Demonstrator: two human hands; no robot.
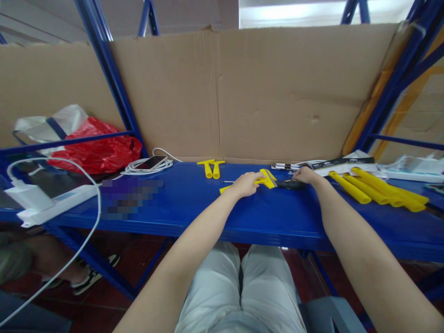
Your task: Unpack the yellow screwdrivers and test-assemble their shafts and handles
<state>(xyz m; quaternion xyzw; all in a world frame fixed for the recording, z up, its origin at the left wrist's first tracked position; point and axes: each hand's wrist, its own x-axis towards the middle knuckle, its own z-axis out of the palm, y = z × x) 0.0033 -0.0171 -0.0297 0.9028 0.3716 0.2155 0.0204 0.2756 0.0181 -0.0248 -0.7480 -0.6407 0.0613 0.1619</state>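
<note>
My left hand [247, 184] is closed on a yellow scraper [267, 179] whose wide head, with a pale blade edge, points right. Past my left wrist shows a yellow handle end [225, 189]; I cannot tell if it belongs to the same tool. A thin metal rod [227, 181] lies beside that hand. My right hand [305, 175] has its fingers pinched together at the tabletop, and what is in them is hidden. Just below its fingertips lies a black object [290, 185], close to the scraper head. Tiny bits [290, 173] lie to the left of the right fingertips.
Two yellow T-shaped scrapers [211, 169] lie at the back of the blue table [194, 199]. Several yellow tubes [378, 189] and a black-and-white package [347, 165] are on the right. A coiled white cable [149, 165], red bag [100, 145] and power strip [62, 203] occupy the left.
</note>
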